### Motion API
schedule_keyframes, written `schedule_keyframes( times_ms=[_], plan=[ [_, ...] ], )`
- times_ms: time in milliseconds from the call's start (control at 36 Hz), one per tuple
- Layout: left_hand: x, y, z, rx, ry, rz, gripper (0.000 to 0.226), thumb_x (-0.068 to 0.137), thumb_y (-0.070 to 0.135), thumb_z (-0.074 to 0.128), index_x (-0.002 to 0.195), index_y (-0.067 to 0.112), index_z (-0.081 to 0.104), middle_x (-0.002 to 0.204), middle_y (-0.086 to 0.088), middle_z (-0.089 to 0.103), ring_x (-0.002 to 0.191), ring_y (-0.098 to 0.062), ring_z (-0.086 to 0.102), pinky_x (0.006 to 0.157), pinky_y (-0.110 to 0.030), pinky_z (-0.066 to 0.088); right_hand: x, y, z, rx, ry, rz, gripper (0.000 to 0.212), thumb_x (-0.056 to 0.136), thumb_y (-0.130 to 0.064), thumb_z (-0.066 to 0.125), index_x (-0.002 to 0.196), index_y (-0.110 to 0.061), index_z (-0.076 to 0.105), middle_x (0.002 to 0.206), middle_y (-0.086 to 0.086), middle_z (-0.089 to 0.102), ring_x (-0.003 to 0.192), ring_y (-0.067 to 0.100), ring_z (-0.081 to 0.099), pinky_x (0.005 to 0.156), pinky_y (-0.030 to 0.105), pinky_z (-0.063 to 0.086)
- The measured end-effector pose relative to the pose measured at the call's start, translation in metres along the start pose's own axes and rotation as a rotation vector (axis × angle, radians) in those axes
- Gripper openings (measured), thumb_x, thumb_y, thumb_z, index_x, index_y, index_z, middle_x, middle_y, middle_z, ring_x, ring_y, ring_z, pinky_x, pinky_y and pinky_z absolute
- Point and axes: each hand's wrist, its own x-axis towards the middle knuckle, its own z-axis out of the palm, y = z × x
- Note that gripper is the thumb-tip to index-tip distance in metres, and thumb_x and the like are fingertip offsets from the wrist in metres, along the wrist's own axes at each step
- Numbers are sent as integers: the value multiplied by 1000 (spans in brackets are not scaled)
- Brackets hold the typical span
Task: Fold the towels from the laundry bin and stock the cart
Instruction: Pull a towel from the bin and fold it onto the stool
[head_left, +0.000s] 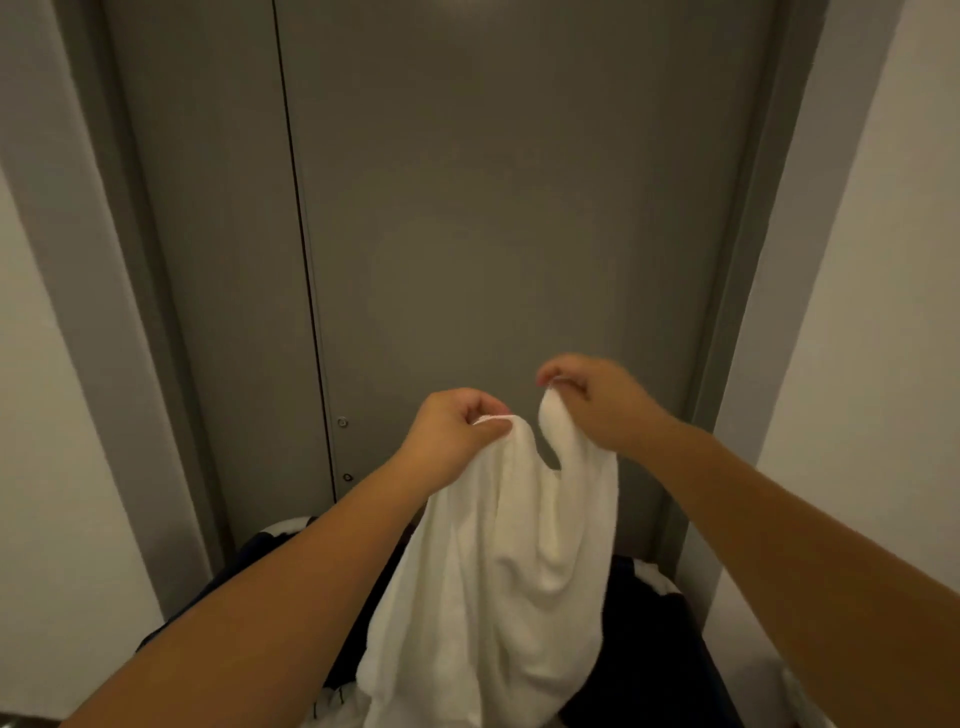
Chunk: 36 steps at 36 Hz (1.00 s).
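From the head view, the left hand (457, 422) is pinching the top edge of a white towel (498, 597) between curled fingers and thumb, and the right hand (597, 400) is pinching another bit of the same edge, a little higher. Both hands are clamping on the cloth, near each other but not touching, with a dip of towel sagging between them. The towel is hanging in loose folds from both grips, in the air, in front of a dark bin (649, 623) at the bottom of the view. A grey door (493, 208) is standing shut behind, with pale walls (883, 312) flanking it on both sides.
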Motion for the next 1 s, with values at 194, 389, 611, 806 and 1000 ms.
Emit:
schedule_keyframes(
  times_ms=[194, 389, 611, 806, 1000],
  plan=[
    [0, -3, -8, 101, -40, 22, 30, 77, 10, 77, 71, 21, 50, 53, 10, 44, 44, 0, 35, 46, -16, 31, 1, -6, 21, 74, -312, 59, 47, 88, -41, 65, 129, -18, 58, 123, -6, 57, 114, 7, 51, 91, 19, 36],
    [-5, 0, -24, 163, -146, 69, 30, 77, 11, 78, 73, 22, 50, 54, 11, 46, 45, 0, 36, 48, -15, 32, 3, -10, 35, 151, -452, 76, 23, 80, -36, 75, 92, -18, 70, 85, 0, 67, 74, 10, 61, 69, 28, 49],
    [-15, -23, -30, 87, -64, 35, 25, 83, 14, 72, 79, 25, 50, 61, 8, 59, 58, -8, 50, 58, -25, 42, 16, -20, 33, 45, -381, -10, 11, 87, -29, 67, 84, -19, 66, 77, -7, 60, 68, 3, 54, 60, 17, 41],
    [-36, -69, -25, 90, -59, -71, 20, 85, 9, 65, 84, 22, 48, 69, 6, 57, 61, -8, 50, 63, -25, 43, 31, -27, 11, -162, -327, -49, 18, 88, -31, 66, 96, -16, 70, 85, -5, 59, 81, 14, 57, 72, 26, 43],
    [-51, -86, -15, 37, 18, -161, 27, 86, 19, 70, 95, 31, 48, 97, 9, 62, 87, -9, 62, 69, -18, 49, 37, -28, -19, -256, -212, -46, 24, 89, -32, 65, 103, -12, 69, 89, 0, 57, 82, 17, 53, 74, 24, 38]
  ],
)
